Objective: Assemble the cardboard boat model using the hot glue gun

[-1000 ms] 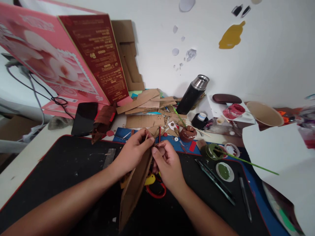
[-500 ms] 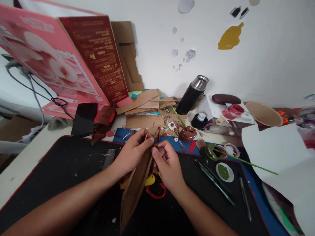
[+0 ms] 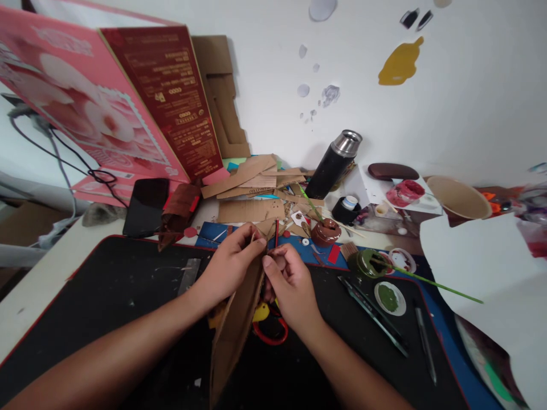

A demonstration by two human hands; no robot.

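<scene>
A long folded piece of cardboard (image 3: 237, 327) stands on edge between my hands, running from my fingertips down toward the bottom of the view. My left hand (image 3: 233, 259) is closed, pinching the cardboard's far end between thumb and fingers. From the other side my right hand (image 3: 293, 285) grips the edge of the same end, its thumb close to the left thumb. Exactly what lies between the right fingertips is hidden. Below the hands, partly behind the cardboard, are red-and-yellow-handled scissors (image 3: 271, 333) on the black mat (image 3: 141, 296).
Cardboard scraps (image 3: 252, 182) lie behind the hands. A black thermos (image 3: 333, 165), a brown paint jar (image 3: 326, 232) and a green paint jar (image 3: 370, 263) with a brush stand right of them. A cutter knife (image 3: 371, 316) rests on the mat. At left are a phone (image 3: 146, 206) and pink box (image 3: 85, 97).
Almost nothing differs. The near end of the cardboard has shifted very slightly, while both hands keep their hold in the same place.
</scene>
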